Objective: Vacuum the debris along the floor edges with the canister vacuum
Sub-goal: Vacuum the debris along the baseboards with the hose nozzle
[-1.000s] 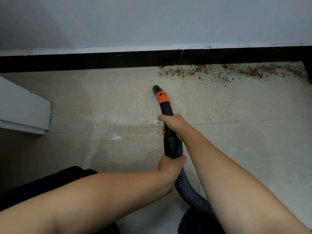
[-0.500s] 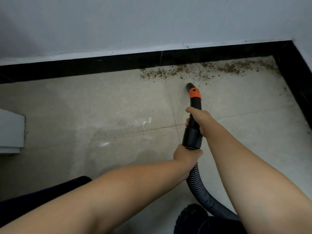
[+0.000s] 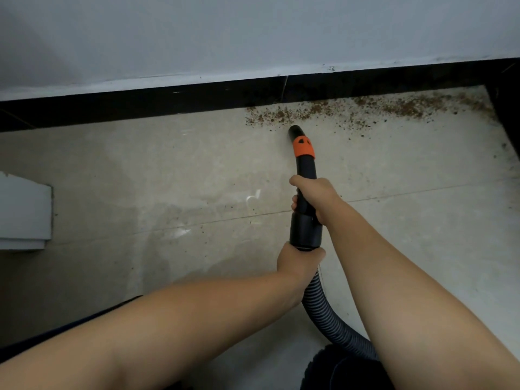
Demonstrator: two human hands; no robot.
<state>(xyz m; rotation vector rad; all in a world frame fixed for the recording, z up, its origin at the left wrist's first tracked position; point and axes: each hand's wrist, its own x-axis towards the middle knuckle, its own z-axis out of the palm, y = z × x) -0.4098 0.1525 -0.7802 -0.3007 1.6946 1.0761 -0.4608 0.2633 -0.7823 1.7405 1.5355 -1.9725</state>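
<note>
A black vacuum nozzle with an orange band points at the floor edge. Its tip sits just below the left end of a strip of brown debris lying along the black baseboard. My right hand grips the nozzle tube below the orange band. My left hand grips the lower end of the black cuff where the ribbed hose joins. The hose curves down to a dark body at the bottom edge, mostly hidden.
Beige floor tiles spread left of the nozzle with scattered specks. A white panel corner juts in at the left. The baseboard turns a corner at the far right. A dark shape lies under my left forearm.
The nozzle tip has moved forward to the debris strip's left end. The view has shifted left, so the room corner now sits at the right edge.
</note>
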